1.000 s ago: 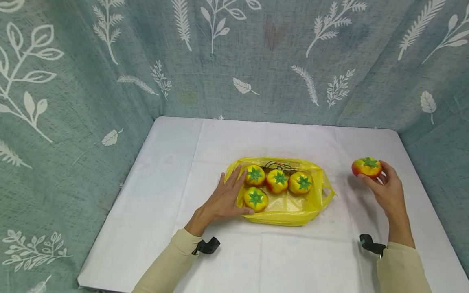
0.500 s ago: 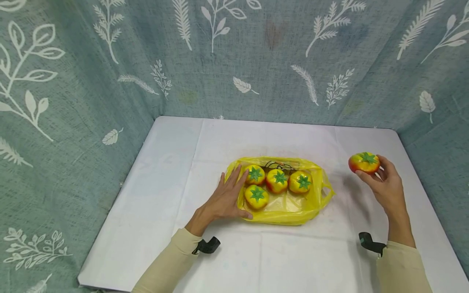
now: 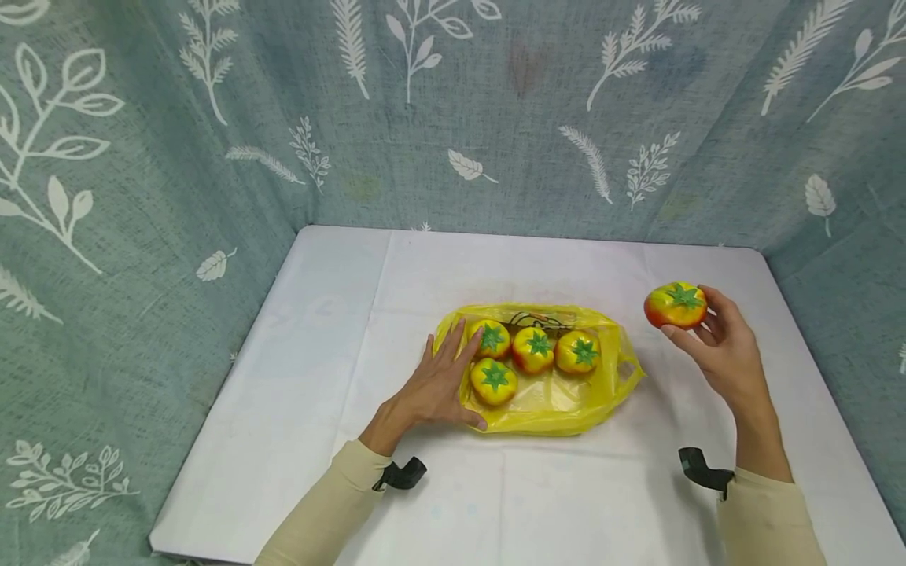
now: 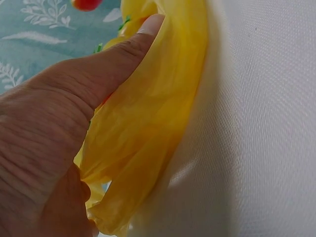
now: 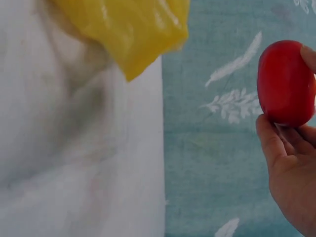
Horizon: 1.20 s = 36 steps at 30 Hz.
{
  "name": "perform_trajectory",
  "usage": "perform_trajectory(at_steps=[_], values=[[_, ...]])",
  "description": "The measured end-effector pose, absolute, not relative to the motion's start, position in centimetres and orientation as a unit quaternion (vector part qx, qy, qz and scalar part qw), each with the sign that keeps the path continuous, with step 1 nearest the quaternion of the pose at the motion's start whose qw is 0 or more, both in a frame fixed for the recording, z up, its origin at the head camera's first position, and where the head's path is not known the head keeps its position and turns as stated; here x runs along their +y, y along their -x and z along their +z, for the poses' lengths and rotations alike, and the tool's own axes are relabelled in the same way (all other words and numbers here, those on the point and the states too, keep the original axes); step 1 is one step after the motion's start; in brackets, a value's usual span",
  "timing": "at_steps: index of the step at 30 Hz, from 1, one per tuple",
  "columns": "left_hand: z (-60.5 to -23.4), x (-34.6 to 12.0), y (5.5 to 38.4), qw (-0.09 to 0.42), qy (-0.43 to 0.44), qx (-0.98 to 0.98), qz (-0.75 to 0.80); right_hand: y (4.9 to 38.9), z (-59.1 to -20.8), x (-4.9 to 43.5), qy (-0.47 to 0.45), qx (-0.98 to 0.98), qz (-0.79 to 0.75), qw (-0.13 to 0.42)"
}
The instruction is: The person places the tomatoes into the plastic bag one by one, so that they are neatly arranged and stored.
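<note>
In the head view my right hand (image 3: pixel 729 346) holds a red and yellow tomato (image 3: pixel 675 305) with a green star-shaped top, above the table to the right of a yellow plastic bag (image 3: pixel 555 420). The right wrist view shows this tomato's glossy red underside (image 5: pixel 284 81) between thumb and fingers. My left hand (image 3: pixel 439 385) lies with fingers spread straight over the bag's left rim. In the left wrist view its thumb (image 4: pixel 128 54) rests along the bag's edge (image 4: pixel 163 103). Inside the open bag sit several similar tomatoes (image 3: pixel 534 351), the leftmost ones beside my left fingers.
A white cloth covers the table (image 3: pixel 340 330). Blue-green curtains (image 3: pixel 425 134) with white leaf prints stand behind it and at both sides. The bag's loose handle (image 3: pixel 630 373) sticks out to the right.
My right hand has moved left and slightly up with the tomato, closer to the bag. The left hand has stayed at the bag's left rim.
</note>
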<state>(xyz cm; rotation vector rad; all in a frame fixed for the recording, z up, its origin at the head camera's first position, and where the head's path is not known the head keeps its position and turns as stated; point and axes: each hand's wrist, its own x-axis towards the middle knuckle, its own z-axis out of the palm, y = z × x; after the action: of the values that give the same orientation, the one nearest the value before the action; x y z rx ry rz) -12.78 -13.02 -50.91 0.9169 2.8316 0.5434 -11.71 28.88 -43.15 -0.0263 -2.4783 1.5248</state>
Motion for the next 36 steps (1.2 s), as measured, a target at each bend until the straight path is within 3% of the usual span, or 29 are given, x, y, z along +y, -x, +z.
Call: perform_trajectory(at_steps=[16,36], values=[[-51.0,-12.9,12.7,0.067,-0.295,0.935,0.187,11.4,-41.6,25.5,-0.097,-0.852,0.508,0.082],[-51.2,-12.9,12.8,0.074,-0.293,0.935,0.186,10.7,-42.2,22.4,-0.161,-0.854,0.494,-0.034]])
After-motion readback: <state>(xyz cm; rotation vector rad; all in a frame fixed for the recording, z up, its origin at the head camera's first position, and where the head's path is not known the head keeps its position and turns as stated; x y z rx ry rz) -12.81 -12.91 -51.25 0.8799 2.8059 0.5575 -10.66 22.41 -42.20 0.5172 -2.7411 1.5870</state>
